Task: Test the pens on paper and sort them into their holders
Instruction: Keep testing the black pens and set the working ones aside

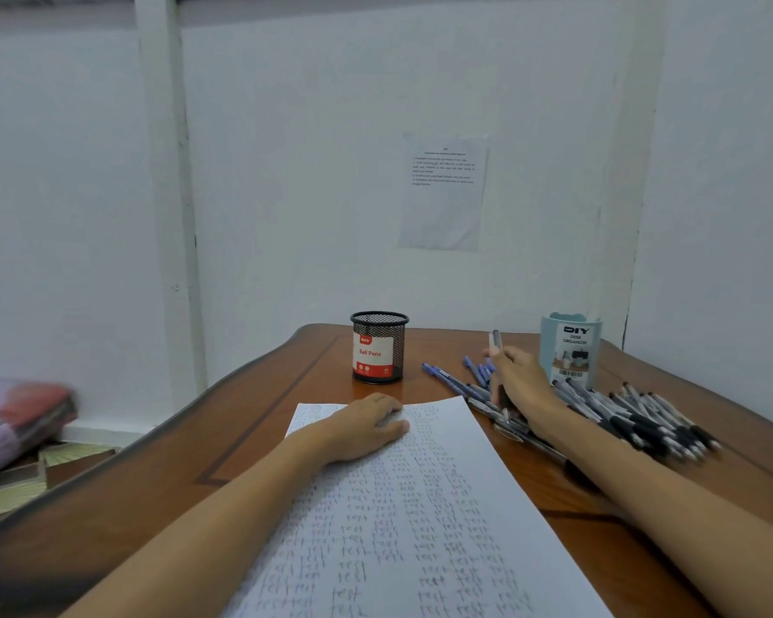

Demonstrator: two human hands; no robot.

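1. A brown wooden tabletop [264, 417] with a dark inlaid line is running up to a white wall, where a printed sheet [442, 191] is hanging. Its text is too small to read.
2. A paper [420, 528] filled with rows of the handwritten word "test" is lying along the middle of the tabletop, its near end cut off by the bottom edge.
3. The left grip [371, 428] is resting flat on the far part of the paper, fingers straight, released and holding nothing.
4. The right grip [521, 385] is curling its fingers round one pen [495, 340], whose end is pointing upward. The pen's colour is hard to tell.
5. Blue pens [447, 381] are lying loose between the mesh holder and the right grip. A larger heap of dark pens [643, 421] is lying to the right, partly hidden under the forearm.
6. At the far left, purple and red things [19, 417] are showing blurred, and I cannot tell what they are.
7. A black mesh holder [379, 347] labelled "Ball Pens" is standing upright beyond the paper. A pale blue organizer [570, 350] is standing just behind the right grip. The inside of neither is showing.
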